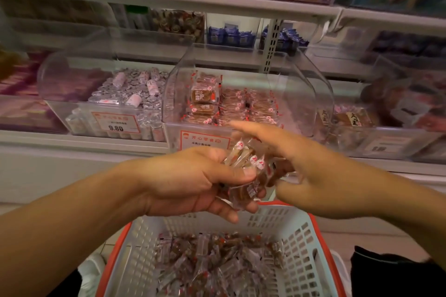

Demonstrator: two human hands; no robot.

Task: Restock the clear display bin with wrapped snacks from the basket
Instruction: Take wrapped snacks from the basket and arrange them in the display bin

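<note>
Snacks (pixel 243 171) bunched in left grip (pixel 193 181) (forefinger of right (pixel 311 171) extended).

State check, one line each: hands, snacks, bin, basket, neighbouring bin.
left hand: grips a bunch of wrapped snacks above the basket
right hand: index finger straight, other fingers at the bunch; grip unclear
clear display bin: lid raised, snacks stacked at the left and middle, right part bare
basket: holds many loose wrapped snacks
left neighbouring bin: heaped with silver-wrapped sweets, tag reads 9.80
</note>
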